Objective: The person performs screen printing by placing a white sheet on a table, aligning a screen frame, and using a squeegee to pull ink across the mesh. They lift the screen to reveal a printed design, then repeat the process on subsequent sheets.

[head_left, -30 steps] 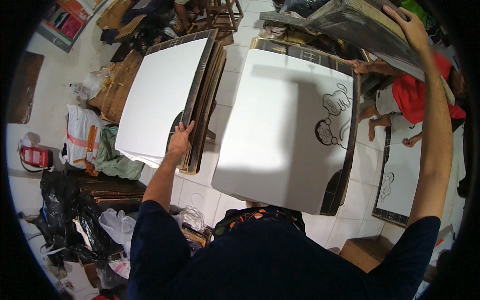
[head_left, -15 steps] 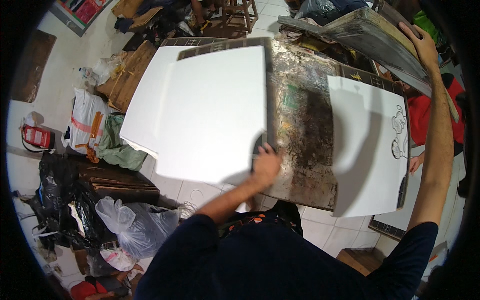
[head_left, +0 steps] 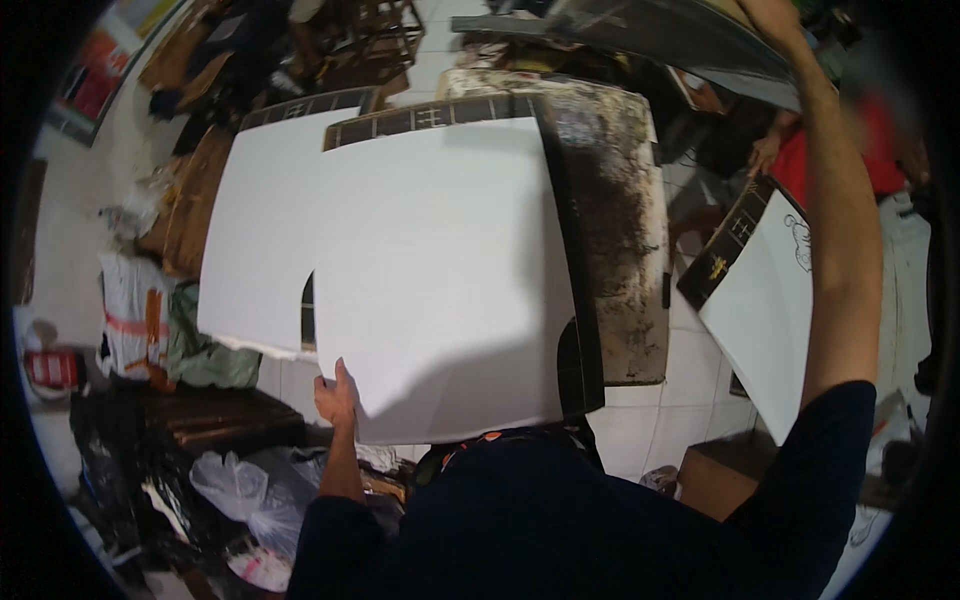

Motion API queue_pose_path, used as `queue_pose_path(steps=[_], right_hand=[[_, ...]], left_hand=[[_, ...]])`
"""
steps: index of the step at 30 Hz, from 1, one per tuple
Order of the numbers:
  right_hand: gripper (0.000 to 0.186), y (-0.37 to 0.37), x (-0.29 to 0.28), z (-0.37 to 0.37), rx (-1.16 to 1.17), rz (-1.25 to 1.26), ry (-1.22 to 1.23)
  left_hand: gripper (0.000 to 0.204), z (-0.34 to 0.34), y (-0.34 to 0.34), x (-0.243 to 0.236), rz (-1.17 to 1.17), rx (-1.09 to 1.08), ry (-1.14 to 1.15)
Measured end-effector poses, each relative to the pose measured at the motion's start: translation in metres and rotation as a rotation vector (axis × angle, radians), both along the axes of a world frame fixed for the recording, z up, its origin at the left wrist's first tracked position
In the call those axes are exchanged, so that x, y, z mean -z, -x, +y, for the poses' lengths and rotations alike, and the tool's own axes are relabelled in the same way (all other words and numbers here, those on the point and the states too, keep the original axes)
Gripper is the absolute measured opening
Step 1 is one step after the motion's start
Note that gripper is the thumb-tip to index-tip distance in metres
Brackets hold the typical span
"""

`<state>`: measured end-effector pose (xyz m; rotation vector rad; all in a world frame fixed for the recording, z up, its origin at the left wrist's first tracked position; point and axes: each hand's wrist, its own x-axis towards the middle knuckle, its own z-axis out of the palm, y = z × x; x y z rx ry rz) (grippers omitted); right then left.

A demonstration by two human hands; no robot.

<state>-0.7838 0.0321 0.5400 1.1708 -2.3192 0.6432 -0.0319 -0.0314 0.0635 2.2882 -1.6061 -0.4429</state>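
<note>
My left hand (head_left: 334, 396) grips the near left edge of a white-covered board (head_left: 440, 260), index finger along its side. The board has a dark gridded rim and overlaps a second white-covered board (head_left: 255, 220) at left. Right of it lies a stained, worn board (head_left: 622, 260). My right hand (head_left: 770, 22) is up at top right, closed on the edge of a raised dark screen frame (head_left: 660, 45); its fingertips are partly out of clear view.
A co-worker in red (head_left: 870, 150) has a hand (head_left: 764, 152) at a tilted board with a cartoon drawing (head_left: 760, 310). Plastic bags (head_left: 240, 490), a fire extinguisher (head_left: 55, 369), cardboard (head_left: 725, 480) and wooden stools (head_left: 375, 35) surround me.
A white board has shifted rightward from the left stack, exposing the one beneath. The printed board has moved right toward the co-worker, uncovering the stained board. My left hand is now lower.
</note>
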Motion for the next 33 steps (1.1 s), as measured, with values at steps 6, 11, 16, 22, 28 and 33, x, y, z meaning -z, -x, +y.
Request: queue_pose_path(steps=[6, 11, 16, 22, 28, 33], right_hand=[[0.074, -0.008, -0.013, -0.005, -0.052, -0.064, -0.006], [0.077, 0.004, -0.021, -0.011, -0.059, -0.062, -0.023], [0.075, 0.019, -0.032, -0.020, -0.165, -0.037, 0.036], [0.073, 0.036, -0.044, -0.034, -0.062, -0.032, -0.049], [0.075, 0.037, -0.051, -0.040, -0.100, -0.077, -0.053], [0.081, 0.017, -0.037, -0.025, -0.073, -0.038, -0.041]], left_hand=[[0.093, -0.001, 0.098, -0.004, 0.098, 0.200, 0.056], [0.106, -0.012, 0.136, -0.001, 0.088, 0.494, -0.046], [0.106, -0.002, 0.146, -0.012, 0.130, 0.448, -0.127], [0.110, -0.015, 0.168, -0.026, 0.104, 0.425, -0.189], [0.106, -0.034, 0.177, -0.005, 0.066, 0.319, -0.243], [0.102, -0.042, 0.170, 0.022, 0.121, 0.326, -0.248]])
